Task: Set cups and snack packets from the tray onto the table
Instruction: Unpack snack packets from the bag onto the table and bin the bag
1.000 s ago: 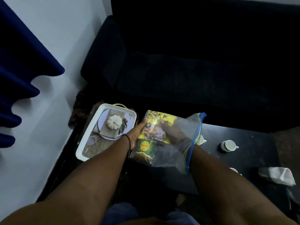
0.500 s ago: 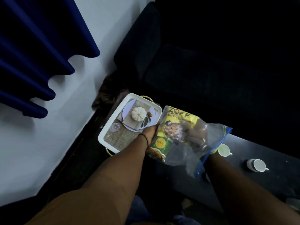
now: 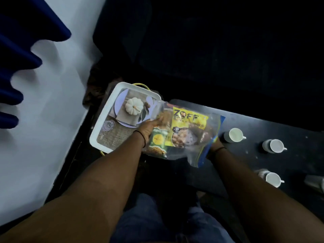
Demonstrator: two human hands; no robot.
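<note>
A clear zip bag (image 3: 201, 148) with a blue seal holds a yellow snack packet (image 3: 188, 120) and a green snack packet (image 3: 157, 140). My left hand (image 3: 149, 128) grips the bag's left edge from outside. My right hand (image 3: 201, 135) is inside the bag through its open mouth, seen dimly through the plastic around the packets. The bag hangs over the left end of the dark table (image 3: 245, 120), beside the white tray (image 3: 103, 120), which shows only its printed pumpkin picture. Three white cups (image 3: 235, 135) (image 3: 276, 146) (image 3: 272, 179) stand on the table to the right.
A dark sofa (image 3: 210, 50) runs along the far side of the table. A white wall (image 3: 43, 120) and blue curtain (image 3: 15, 50) are at the left. A pale object (image 3: 315, 183) lies at the table's right edge. My knees are below the table's near edge.
The view has swung left and down, so the tray, bag and cups sit further right in frame. Both hands keep hold of the bag, now lower and beside the tray.
</note>
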